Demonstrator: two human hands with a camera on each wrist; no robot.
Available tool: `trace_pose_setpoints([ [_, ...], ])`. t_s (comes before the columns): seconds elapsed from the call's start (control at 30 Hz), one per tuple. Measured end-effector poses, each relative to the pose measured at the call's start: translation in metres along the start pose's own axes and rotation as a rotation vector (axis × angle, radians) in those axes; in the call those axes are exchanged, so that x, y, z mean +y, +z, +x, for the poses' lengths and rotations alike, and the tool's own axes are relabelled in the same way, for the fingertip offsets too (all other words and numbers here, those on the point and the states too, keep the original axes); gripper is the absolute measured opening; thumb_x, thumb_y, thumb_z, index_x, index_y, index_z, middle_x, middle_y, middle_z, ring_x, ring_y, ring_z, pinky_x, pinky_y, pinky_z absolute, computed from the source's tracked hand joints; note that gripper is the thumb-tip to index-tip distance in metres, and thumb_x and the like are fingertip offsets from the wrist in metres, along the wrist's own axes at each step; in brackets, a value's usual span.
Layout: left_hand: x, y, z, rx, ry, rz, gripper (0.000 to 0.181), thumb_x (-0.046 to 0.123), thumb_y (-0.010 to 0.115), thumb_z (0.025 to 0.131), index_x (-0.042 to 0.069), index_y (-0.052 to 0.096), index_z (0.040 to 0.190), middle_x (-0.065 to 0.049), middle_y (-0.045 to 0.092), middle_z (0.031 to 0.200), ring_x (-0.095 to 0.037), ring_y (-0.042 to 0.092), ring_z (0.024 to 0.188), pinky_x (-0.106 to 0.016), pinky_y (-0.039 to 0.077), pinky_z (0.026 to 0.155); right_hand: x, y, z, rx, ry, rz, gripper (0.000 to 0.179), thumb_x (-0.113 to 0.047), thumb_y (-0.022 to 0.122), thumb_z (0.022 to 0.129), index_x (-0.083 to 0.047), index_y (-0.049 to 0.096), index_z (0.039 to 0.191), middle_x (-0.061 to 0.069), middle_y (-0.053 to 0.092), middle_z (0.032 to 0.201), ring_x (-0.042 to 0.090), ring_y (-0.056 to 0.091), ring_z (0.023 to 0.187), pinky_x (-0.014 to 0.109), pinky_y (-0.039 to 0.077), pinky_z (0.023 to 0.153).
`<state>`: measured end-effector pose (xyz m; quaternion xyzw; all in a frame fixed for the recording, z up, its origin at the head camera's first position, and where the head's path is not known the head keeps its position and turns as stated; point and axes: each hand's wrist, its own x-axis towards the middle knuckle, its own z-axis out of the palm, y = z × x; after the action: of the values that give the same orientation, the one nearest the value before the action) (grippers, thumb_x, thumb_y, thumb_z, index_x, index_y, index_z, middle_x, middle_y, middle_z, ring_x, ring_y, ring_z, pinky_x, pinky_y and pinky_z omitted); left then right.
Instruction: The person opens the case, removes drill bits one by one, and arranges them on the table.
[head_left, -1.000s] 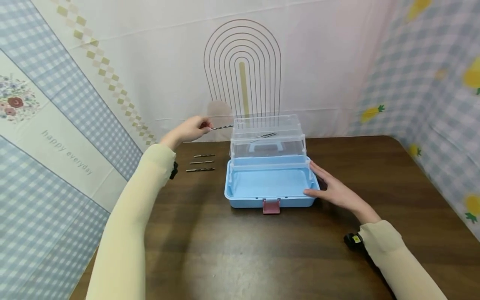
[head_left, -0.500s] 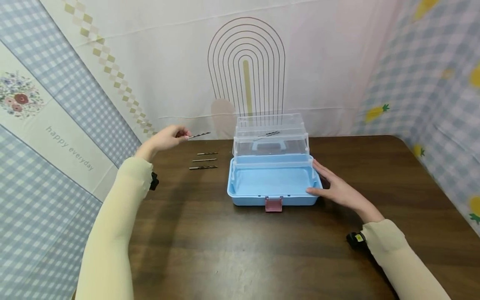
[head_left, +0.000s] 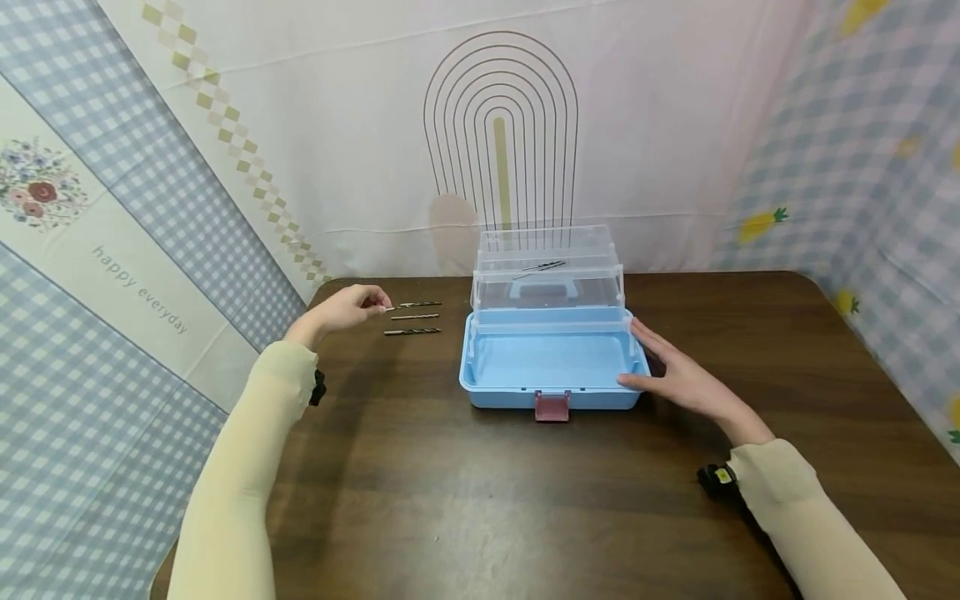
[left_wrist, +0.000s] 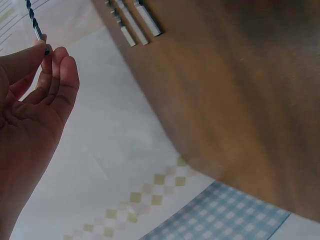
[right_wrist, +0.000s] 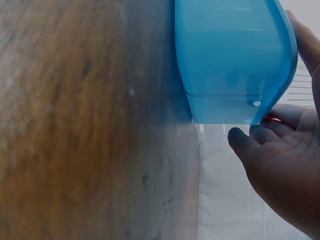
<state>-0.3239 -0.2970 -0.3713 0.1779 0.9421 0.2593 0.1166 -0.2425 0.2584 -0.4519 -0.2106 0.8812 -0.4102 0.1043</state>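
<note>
My left hand [head_left: 352, 306] pinches a spiral drill bit [left_wrist: 34, 22] by its shank, between thumb and fingers. In the head view this bit overlaps the farthest of three drill bits lying in a row; the nearest and thickest is a dark drill bit [head_left: 412, 332], with a thin drill bit [head_left: 415, 317] behind it. My right hand [head_left: 686, 383] holds the right end of an opened light-blue toolbox [head_left: 502, 400], thumb at the front rim and fingers farther back along the side. Inside a raised clear tray [head_left: 577, 275] rest drill bits [head_left: 545, 266].
The toolbox's pink latch [head_left: 552, 407] hangs down at its front. Its clear upper part stands up near a patterned cloth [head_left: 360, 167] behind the table. Brown tabletop [head_left: 450, 500] stretches across the front.
My left hand has moved left, away from the clear trays, then down to the row with the drill bit. The right hand stays on the toolbox. The head view has shifted slightly.
</note>
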Motion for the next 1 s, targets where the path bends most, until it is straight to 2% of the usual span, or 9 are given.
trace_pose_setpoints([
  [0.17, -0.011, 0.017, 0.0, -0.035, -0.003, -0.029, 0.02, 0.006, 0.051, 0.105, -0.007, 0.061, 0.117, -0.023, 0.062, 0.106, -0.04, 0.056, 0.098, -0.039, 0.043, 0.079, 0.001, 0.0, -0.001, 0.005, -0.007, -0.011, 0.096, -0.036, 0.072, 0.094, -0.019, 0.007, 0.163, 0.013, 0.002, 0.169, 0.045, 0.006, 0.151, 0.074, 0.015, 0.11],
  [0.3, -0.022, 0.029, 0.002, -0.047, 0.004, -0.043, 0.019, 0.004, 0.051, 0.105, -0.007, 0.062, 0.115, -0.026, 0.062, 0.105, -0.042, 0.057, 0.099, -0.037, 0.044, 0.08, 0.001, -0.001, -0.001, 0.006, -0.004, -0.018, 0.096, -0.037, 0.072, 0.094, -0.02, 0.007, 0.163, 0.013, 0.002, 0.169, 0.045, 0.007, 0.151, 0.074, 0.016, 0.11],
  [0.43, -0.029, 0.037, 0.001, -0.053, 0.011, -0.052, 0.017, 0.002, 0.052, 0.103, -0.008, 0.062, 0.113, -0.025, 0.063, 0.103, -0.039, 0.057, 0.096, -0.037, 0.044, 0.079, 0.0, -0.001, -0.001, 0.005, 0.002, -0.025, 0.096, -0.038, 0.072, 0.095, -0.02, 0.007, 0.163, 0.013, 0.002, 0.169, 0.045, 0.007, 0.151, 0.074, 0.016, 0.11],
  [0.67, -0.033, 0.048, 0.0, -0.07, 0.021, -0.036, 0.015, 0.001, 0.054, 0.101, -0.008, 0.063, 0.109, -0.016, 0.063, 0.094, -0.022, 0.055, 0.085, -0.034, 0.044, 0.075, -0.002, 0.0, -0.001, -0.001, 0.012, -0.022, 0.097, -0.039, 0.071, 0.095, -0.018, 0.006, 0.163, 0.015, 0.002, 0.168, 0.045, 0.007, 0.151, 0.074, 0.016, 0.11],
  [1.0, -0.039, 0.053, 0.004, -0.102, -0.003, -0.016, 0.011, 0.0, 0.054, 0.101, -0.002, 0.064, 0.104, -0.013, 0.065, 0.095, -0.02, 0.053, 0.083, -0.036, 0.042, 0.076, -0.003, 0.0, 0.001, 0.001, 0.016, -0.026, 0.098, -0.04, 0.071, 0.094, -0.017, 0.006, 0.163, 0.015, 0.001, 0.168, 0.046, 0.006, 0.151, 0.074, 0.015, 0.11],
])
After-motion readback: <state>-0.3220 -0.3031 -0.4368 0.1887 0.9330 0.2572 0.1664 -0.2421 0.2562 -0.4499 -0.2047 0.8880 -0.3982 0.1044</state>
